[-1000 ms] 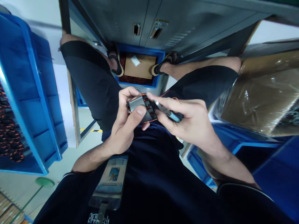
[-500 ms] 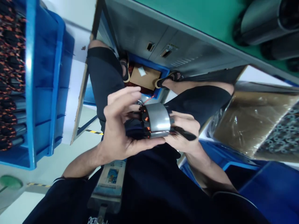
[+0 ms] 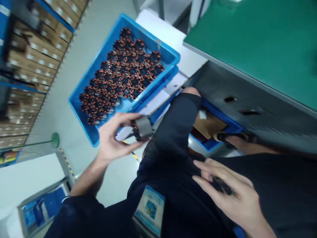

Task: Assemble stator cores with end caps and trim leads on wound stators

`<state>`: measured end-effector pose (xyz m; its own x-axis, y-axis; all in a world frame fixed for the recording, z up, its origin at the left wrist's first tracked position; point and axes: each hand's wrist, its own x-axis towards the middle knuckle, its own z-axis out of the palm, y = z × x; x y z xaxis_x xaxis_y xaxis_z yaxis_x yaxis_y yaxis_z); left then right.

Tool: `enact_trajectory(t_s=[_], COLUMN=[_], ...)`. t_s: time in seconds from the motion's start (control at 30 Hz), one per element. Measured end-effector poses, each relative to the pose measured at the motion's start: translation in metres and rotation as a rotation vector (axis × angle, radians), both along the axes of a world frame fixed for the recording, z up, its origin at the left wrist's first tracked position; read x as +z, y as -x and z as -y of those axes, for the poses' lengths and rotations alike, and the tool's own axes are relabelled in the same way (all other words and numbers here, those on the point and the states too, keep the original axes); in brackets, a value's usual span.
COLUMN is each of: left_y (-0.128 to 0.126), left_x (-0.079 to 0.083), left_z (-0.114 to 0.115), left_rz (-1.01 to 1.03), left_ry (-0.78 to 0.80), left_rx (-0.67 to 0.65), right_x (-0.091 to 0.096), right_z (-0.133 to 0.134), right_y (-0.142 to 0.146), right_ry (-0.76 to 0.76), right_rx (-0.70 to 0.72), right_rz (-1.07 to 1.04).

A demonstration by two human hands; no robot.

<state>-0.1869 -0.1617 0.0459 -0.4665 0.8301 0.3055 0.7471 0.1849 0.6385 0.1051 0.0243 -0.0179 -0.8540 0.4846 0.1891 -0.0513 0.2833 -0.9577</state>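
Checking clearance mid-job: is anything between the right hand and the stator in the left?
Nothing visible blocks the right hand from the stator. The left hand grips it, and the dark trouser leg shows behind the gap, apparently below.

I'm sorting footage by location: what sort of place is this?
Probably a factory workshop: there's a blue plastic bin of dark, orange-wired metal cores, stacked brown cardboard boxes and a green-topped workbench.

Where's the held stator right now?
Head view, slightly left of centre: the stator is gripped in the left hand, just below and right of the loaded blue bin.
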Motion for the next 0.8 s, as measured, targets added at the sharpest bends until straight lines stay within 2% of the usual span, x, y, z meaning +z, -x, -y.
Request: enact_trajectory(t_s=[0.07,0.13,0.2,0.27,0.37,0.47,0.67,0.73,0.8], left_y=[0.055,0.104,0.141,0.162,0.169,0.164,0.156,0.154,0.154], left_x=[0.02,0.028,0.019,0.0,-0.032,-0.054,-0.077,-0.083,-0.088], left_z=[0.025,0.044,0.052,0.051,0.039,0.028,0.03,0.035,0.039], left_rz=[-0.307,-0.424,-0.339,-0.224,-0.14,-0.084,0.009,0.035,0.055], left_ry=[0.212,0.454,0.672,0.774,0.75,0.636,0.436,0.393,0.358], left_rx=[0.11,0.106,-0.009,-0.122,-0.188,-0.152,-0.054,-0.056,-0.071], right_x=[-0.008,-0.017,-0.024,-0.028,-0.028,-0.03,-0.042,-0.035,-0.018], right_z=[0.0,0.001,0.004,0.007,0.009,0.006,-0.002,-0.007,-0.014], right_y=[0.0,-0.002,-0.005,-0.005,-0.001,0.004,0.015,0.026,0.049], right_ry=[-0.008,-0.021,-0.01,0.025,0.067,0.072,-0.007,-0.084,-0.186], right_rx=[-0.005,-0.029,-0.08,-0.141,-0.157,-0.086,-0.011,0.034,0.114], right_rz=[0.041,0.117,0.223,0.325,0.385,0.392,0.596,0.557,0.496])
